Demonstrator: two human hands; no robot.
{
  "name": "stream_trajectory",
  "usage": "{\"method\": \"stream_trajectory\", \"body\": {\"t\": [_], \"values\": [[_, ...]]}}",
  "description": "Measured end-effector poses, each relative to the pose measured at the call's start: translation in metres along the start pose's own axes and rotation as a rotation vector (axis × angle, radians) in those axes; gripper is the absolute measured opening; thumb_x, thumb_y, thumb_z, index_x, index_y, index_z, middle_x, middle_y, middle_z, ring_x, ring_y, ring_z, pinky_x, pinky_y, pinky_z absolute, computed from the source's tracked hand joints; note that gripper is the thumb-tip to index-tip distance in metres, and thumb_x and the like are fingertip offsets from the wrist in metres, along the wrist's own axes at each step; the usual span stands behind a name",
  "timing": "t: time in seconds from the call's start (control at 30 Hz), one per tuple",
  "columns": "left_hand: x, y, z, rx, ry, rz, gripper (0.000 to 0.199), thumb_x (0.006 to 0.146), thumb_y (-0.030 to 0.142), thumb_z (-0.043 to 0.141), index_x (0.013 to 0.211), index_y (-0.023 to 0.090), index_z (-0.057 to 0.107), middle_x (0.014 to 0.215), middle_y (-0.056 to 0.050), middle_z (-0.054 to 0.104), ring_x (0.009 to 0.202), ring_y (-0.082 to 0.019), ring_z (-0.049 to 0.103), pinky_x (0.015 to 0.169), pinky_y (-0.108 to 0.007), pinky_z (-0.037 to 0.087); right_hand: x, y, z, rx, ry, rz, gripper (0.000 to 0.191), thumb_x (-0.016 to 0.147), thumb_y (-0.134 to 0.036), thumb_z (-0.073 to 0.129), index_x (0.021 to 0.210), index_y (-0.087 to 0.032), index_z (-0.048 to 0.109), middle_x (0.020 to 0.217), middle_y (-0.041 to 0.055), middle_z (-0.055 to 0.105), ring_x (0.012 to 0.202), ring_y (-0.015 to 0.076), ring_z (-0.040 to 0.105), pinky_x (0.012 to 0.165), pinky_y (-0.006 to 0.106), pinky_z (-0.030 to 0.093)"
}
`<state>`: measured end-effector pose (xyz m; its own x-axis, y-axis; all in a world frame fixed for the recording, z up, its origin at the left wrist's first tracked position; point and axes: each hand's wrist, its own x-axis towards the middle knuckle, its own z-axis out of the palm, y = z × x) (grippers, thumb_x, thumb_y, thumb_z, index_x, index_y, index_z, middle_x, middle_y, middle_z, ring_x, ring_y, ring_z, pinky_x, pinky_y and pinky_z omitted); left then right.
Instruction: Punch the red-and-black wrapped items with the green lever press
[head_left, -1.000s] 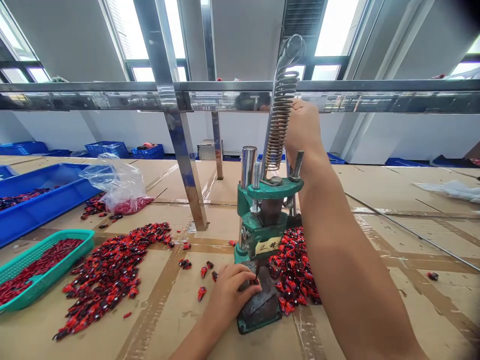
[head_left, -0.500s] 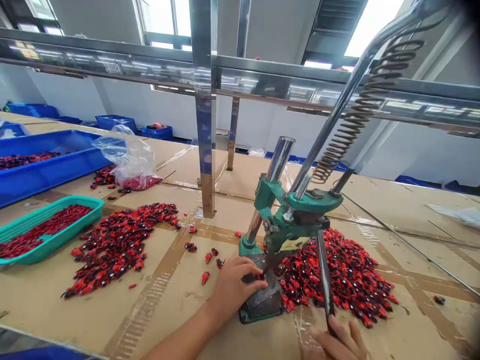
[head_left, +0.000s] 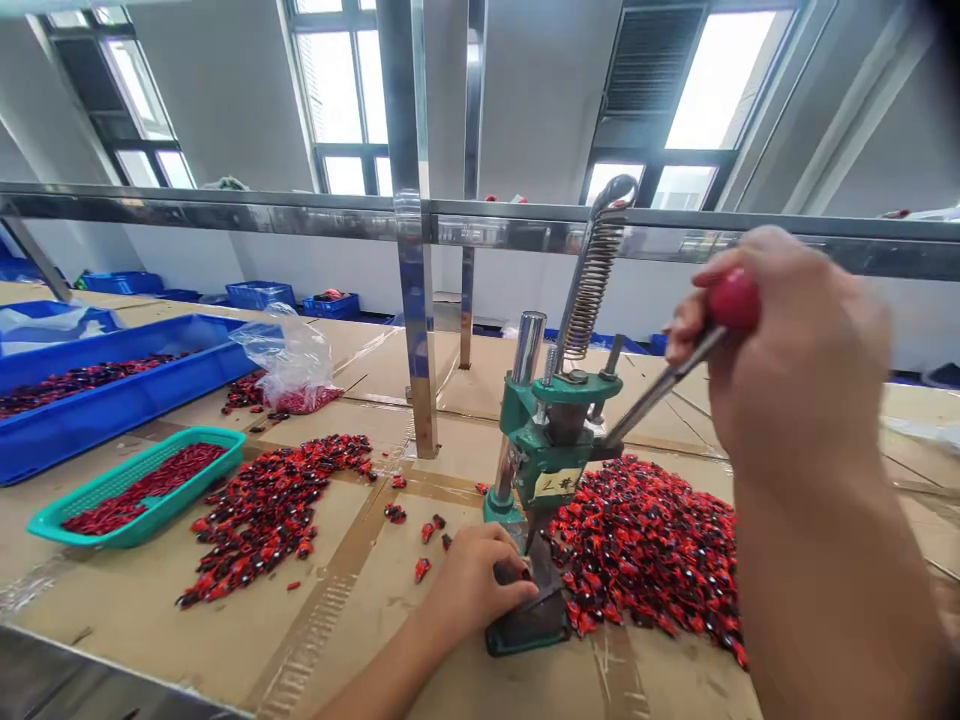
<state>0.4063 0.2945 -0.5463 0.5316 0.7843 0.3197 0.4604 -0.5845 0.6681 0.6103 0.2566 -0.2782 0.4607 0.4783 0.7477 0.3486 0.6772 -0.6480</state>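
Two bare hands are at a green-painted cast-metal hand press [head_left: 536,440], which stands on the desk [head_left: 472,685] covered with brown cardboard and tape. The right hand [head_left: 802,330], slightly blurred, has its fingers clamped around a round red ball knob [head_left: 735,298] at the end of a straight steel lever [head_left: 649,402]; the lever slopes upward from the press toward that hand. The left hand [head_left: 472,580] rests at the press's dark metal base [head_left: 525,628], thumb and forefinger reaching in beneath the head. A small dark piece shows between them, but whether the fingers are clamped on it I cannot tell.

A yellowish handwritten label [head_left: 557,483] is on the front of the press, and a coiled metal spring [head_left: 596,285] rises above it. Just beside the press, on its right, lies a large heap of small glossy red-and-black pieces [head_left: 652,550]. Well to the left is a smaller heap of similar red-and-black pieces [head_left: 277,510], with a few loose ones between it and the left hand. Beyond that heap sit a teal perforated plastic basket [head_left: 187,500] holding thin dark-red pieces and a long blue plastic bin [head_left: 150,410].
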Motion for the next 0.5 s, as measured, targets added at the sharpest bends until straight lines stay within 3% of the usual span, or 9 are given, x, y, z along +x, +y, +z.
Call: {"method": "stream_trajectory", "body": {"t": [0.1,0.17,0.27,0.37,0.5], "values": [[-0.011,-0.001,-0.02,0.058,0.002,-0.024,0.011,0.069,0.031,0.09,0.074,0.029,0.081,0.1,0.0,0.077,0.091,-0.022,0.071,0.082,-0.033,0.053,0.045,0.028,0.05,0.071,-0.012,0.151,0.028,0.085,-0.04,0.056,0.076,-0.013,0.054,0.06,0.0022,0.043,0.049,0.0072,0.042,0.046,0.025,0.03],[-0.018,-0.008,-0.04,0.104,-0.034,0.011,0.003,0.078,0.034,0.084,0.076,0.032,0.082,0.103,0.0,0.078,0.093,-0.023,0.071,0.081,-0.032,0.054,0.059,0.047,0.067,0.058,0.0,0.175,0.026,0.085,-0.038,0.052,0.079,-0.013,0.055,0.064,0.0017,0.045,0.049,0.0048,0.038,0.046,0.024,0.026],[-0.018,-0.035,-0.073,0.194,-0.073,0.031,0.015,0.091,0.038,0.07,0.087,0.033,0.083,0.107,0.0,0.078,0.097,-0.021,0.07,0.085,-0.03,0.053,0.065,0.068,0.074,0.04,-0.012,0.189,0.033,0.087,-0.043,0.05,0.079,-0.012,0.056,0.07,0.0024,0.05,0.053,0.0033,0.039,0.051,0.024,0.028],[-0.004,-0.082,-0.113,0.447,0.012,-0.139,0.027,0.099,0.037,0.054,0.1,0.029,0.08,0.108,-0.001,0.078,0.101,-0.02,0.069,0.091,-0.029,0.052,0.064,0.072,0.072,-0.016,-0.033,0.237,0.039,0.087,-0.048,0.049,0.076,-0.012,0.053,0.072,0.0034,0.052,0.058,0.0048,0.044,0.053,0.023,0.032],[0.02,-0.144,-0.174,0.65,0.081,-0.263,0.037,0.089,0.021,0.052,0.117,0.022,0.076,0.123,-0.012,0.072,0.115,-0.032,0.063,0.103,-0.047,0.044,0.063,0.067,0.068,-0.109,-0.037,0.252,0.04,0.088,-0.05,0.047,0.076,-0.012,0.053,0.067,0.003,0.051,0.062,0.0062,0.046,0.056,0.022,0.033]]}}
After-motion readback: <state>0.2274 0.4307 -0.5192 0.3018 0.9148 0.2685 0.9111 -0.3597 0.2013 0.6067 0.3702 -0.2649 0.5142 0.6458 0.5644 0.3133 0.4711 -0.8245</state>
